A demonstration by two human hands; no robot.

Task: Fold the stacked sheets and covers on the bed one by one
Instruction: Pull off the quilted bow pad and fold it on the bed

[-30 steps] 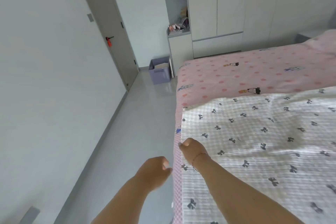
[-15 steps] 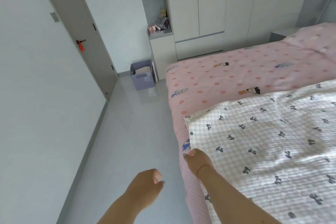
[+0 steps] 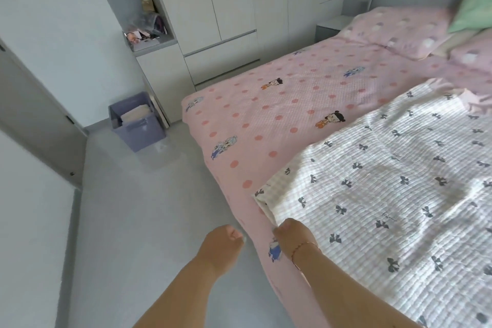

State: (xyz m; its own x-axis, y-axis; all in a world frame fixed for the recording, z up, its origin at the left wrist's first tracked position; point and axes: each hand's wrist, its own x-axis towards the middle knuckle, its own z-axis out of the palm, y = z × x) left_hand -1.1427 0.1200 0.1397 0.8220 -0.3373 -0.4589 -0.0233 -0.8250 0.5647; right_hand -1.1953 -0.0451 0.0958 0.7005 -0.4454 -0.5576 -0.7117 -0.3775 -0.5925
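The white bow-print cover (image 3: 386,194) lies spread over the near part of the bed, on top of the pink dotted sheet (image 3: 279,104), its near corner at the bed's left edge and its long axis running from that edge toward the pillows (image 3: 399,26). The right hand (image 3: 292,234) pinches the cover's edge just below that corner, fingers curled on the cloth. The left hand (image 3: 222,243) hangs over the floor beside the bed, fingers curled, holding nothing. With only one hand on it, a pull could skew the cover or drag the pink sheet along.
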